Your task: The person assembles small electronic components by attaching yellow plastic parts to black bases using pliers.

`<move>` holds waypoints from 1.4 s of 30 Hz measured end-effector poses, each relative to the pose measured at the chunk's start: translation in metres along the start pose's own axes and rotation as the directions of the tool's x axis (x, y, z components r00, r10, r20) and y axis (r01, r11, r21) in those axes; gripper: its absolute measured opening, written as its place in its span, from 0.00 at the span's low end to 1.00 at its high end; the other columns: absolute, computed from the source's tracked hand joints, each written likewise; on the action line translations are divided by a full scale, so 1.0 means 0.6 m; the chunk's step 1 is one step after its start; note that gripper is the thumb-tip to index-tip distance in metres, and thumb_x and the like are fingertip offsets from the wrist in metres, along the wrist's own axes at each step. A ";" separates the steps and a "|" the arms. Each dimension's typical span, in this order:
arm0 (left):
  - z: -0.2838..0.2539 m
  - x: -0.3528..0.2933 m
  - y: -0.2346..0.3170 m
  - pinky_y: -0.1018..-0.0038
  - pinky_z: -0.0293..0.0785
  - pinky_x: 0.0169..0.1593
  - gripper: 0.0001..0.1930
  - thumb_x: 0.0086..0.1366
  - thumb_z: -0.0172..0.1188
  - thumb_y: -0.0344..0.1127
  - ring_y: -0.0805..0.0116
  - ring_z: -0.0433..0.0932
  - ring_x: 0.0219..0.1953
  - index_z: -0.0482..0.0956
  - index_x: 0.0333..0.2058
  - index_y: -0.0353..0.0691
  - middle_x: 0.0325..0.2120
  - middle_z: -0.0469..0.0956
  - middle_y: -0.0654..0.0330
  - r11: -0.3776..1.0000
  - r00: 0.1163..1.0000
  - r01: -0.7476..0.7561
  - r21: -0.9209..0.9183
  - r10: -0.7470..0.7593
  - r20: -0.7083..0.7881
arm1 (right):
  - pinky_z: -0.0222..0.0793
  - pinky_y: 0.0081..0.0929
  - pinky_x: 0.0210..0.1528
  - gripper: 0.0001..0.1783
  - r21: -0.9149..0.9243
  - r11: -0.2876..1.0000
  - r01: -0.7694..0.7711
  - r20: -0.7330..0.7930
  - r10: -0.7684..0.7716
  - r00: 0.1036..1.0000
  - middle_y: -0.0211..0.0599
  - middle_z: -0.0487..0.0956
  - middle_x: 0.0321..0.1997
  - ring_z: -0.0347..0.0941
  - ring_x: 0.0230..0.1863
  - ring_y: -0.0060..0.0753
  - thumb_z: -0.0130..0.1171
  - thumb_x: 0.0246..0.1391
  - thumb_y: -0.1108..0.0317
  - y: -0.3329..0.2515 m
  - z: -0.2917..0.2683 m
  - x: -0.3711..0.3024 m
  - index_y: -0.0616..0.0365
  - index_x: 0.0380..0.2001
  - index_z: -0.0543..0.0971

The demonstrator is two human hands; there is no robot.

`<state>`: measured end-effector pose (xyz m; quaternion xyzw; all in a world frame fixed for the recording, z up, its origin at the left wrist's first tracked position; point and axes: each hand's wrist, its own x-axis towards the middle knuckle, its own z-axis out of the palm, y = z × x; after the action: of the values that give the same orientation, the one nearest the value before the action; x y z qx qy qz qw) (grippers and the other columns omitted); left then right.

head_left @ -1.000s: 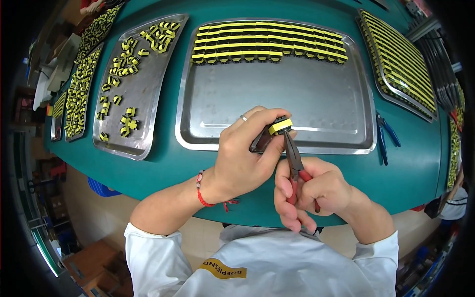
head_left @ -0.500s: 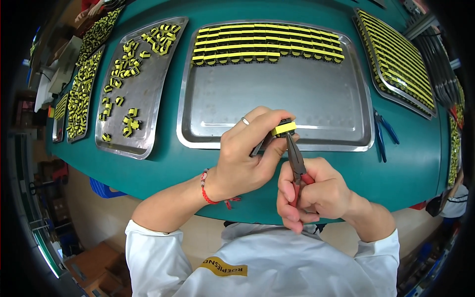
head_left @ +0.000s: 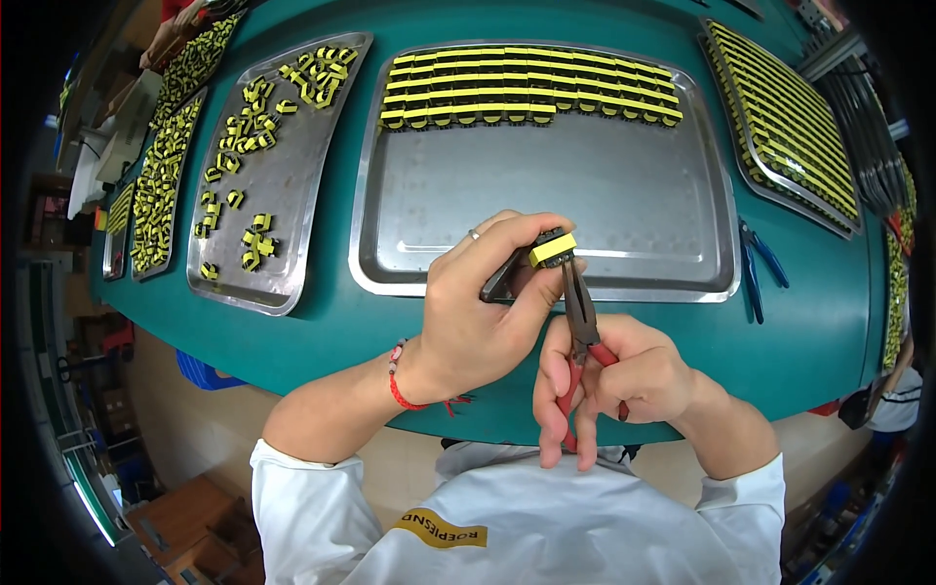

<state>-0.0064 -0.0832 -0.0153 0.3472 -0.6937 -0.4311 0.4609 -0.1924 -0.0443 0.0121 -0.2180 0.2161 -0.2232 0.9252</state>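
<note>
Between the thumb and forefinger of my left hand (head_left: 478, 307) is a small transformer (head_left: 554, 251), black with a yellow tape band. It is held over the near edge of the middle metal tray (head_left: 468, 182), band tilted up to the right. A dark object (head_left: 501, 279) also sits in that hand, mostly hidden behind the fingers. My right hand (head_left: 639, 370) grips red-handled needle-nose pliers (head_left: 581, 314); the handles are spread and the slim jaws reach the transformer's underside. Whether the jaws pinch a pin there is too small to tell. Rows of similar transformers (head_left: 526, 83) fill the middle tray's far part.
Left of the middle tray, another tray (head_left: 268, 200) has loose transformers scattered in it. Further left are more filled trays (head_left: 166, 190). A tray packed with rows (head_left: 780, 122) stands at the right, with blue-handled cutters (head_left: 754, 263) on the green table (head_left: 819, 312) nearby. Another person's hand (head_left: 180, 24) shows far left.
The transformer has turned in my left fingers, its yellow band now tilting more. The pliers' handles have spread wider, and my right fingers have shifted slightly left and down.
</note>
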 end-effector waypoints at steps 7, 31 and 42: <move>-0.002 0.003 -0.002 0.77 0.79 0.44 0.15 0.60 0.54 0.12 0.71 0.79 0.41 0.74 0.47 0.25 0.42 0.78 0.52 1.000 1.000 -0.012 0.024 0.011 0.012 | 0.83 0.44 0.23 0.21 0.007 1.000 -0.010 -0.028 0.010 1.000 0.59 0.77 0.33 0.81 0.35 0.65 0.40 0.30 0.84 0.000 0.001 0.000 0.69 0.35 0.67; 0.005 0.004 -0.009 0.77 0.81 0.38 0.18 0.56 0.53 0.10 0.68 0.81 0.34 0.76 0.46 0.27 0.35 0.78 0.53 0.997 0.998 -0.050 0.065 0.048 0.035 | 0.80 0.37 0.24 0.21 -0.037 0.997 -0.074 -0.025 0.073 0.997 0.53 0.75 0.32 0.81 0.30 0.52 0.41 0.33 0.83 -0.008 -0.015 -0.006 0.66 0.38 0.67; 0.005 0.005 -0.013 0.77 0.79 0.38 0.17 0.57 0.54 0.11 0.68 0.81 0.34 0.76 0.46 0.27 0.36 0.78 0.52 0.997 0.998 -0.050 0.064 0.048 0.033 | 0.71 0.31 0.16 0.21 -0.036 0.995 -0.089 -0.107 0.085 0.991 0.50 0.74 0.28 0.76 0.24 0.45 0.41 0.30 0.84 -0.006 -0.011 -0.007 0.64 0.36 0.67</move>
<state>-0.0097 -0.0877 -0.0220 0.3381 -0.7228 -0.4021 0.4490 -0.2000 -0.0472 0.0098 -0.2153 0.2785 -0.1893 0.9167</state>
